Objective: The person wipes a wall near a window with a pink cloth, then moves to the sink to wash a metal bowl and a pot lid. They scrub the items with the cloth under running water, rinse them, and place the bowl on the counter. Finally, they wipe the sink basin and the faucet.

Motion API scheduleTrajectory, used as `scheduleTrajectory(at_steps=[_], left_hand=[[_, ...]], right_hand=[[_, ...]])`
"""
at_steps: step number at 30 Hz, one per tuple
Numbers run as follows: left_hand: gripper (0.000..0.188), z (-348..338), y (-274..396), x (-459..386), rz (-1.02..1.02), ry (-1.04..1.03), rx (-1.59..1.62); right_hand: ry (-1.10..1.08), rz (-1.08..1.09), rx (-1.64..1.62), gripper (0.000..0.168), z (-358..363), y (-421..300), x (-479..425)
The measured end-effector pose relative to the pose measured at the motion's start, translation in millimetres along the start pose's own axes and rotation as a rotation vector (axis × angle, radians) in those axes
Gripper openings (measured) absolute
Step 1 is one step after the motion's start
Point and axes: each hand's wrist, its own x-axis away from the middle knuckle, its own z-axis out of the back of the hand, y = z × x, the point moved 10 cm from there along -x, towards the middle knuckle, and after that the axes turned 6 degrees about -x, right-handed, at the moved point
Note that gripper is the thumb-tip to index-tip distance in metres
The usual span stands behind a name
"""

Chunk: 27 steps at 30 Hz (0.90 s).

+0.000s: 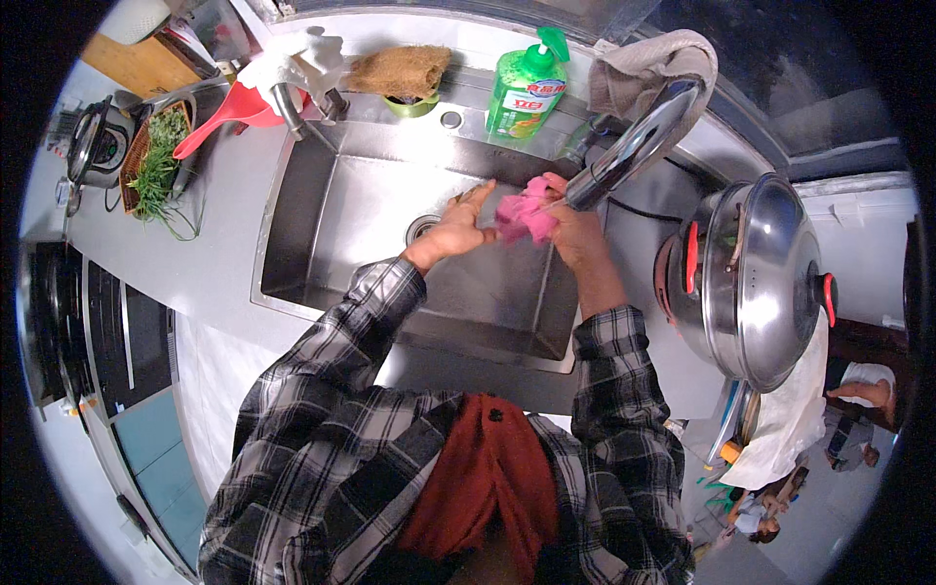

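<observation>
Over the stainless steel sink (468, 292), my right hand (578, 230) grips a crumpled pink cloth (530, 208) just below the spout of the chrome faucet (621, 157). My left hand (457, 223) is to the left of the cloth, fingers spread, palm turned toward it, holding nothing. A small gap seems to lie between that hand and the cloth. Below my left hand the sink drain (422, 228) partly shows. Whether water runs from the spout is hard to tell.
Behind the sink stand a green pump bottle of dish soap (523, 95) and a brown fibrous scrubber (401, 71) on a green bowl (413, 106). A lidded steel pot (760, 281) sits right. Left are a red ladle (234, 117) and a basket of greens (157, 161). People appear at lower right.
</observation>
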Motion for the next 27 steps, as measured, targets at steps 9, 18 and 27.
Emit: scheduleTrajectory(at_steps=[9,18,27], left_hand=[[0.042,-24,-10,-4,0.095,-0.128,0.351],[0.019,5,43,-14,-0.134,0.020,0.218],[0.026,-5,58,-9,-0.073,-0.115,0.730]], right_hand=[[-0.082,0.080,-0.438,0.031,-6,-9,6],[0.167,0.477,0.897,0.020,24,-40,10],[0.114,0.511,0.875,0.028,14,-78,-34]])
